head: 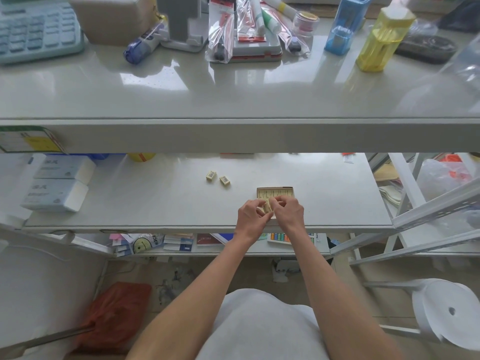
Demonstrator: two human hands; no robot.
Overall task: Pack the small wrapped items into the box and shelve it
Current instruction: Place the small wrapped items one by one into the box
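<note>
A small cream box [275,193] lies open on the middle shelf [155,203] near its front edge, with several wrapped items inside. Both hands are over its near half. My left hand [251,218] and my right hand [288,213] together pinch small cream wrapped items [268,206] above the box. Two more wrapped items lie loose on the shelf to the left, one [211,175] beside the other [225,180]. The near part of the box is hidden under my hands.
Two pale blue boxes [57,183] stand at the shelf's left. The upper shelf [233,100] overhangs, holding a calculator [36,29], pens and plastic cases [381,40]. A lower shelf holds stationery [179,241]. A white paper roll [449,313] sits right; metal rails [428,206] cross there.
</note>
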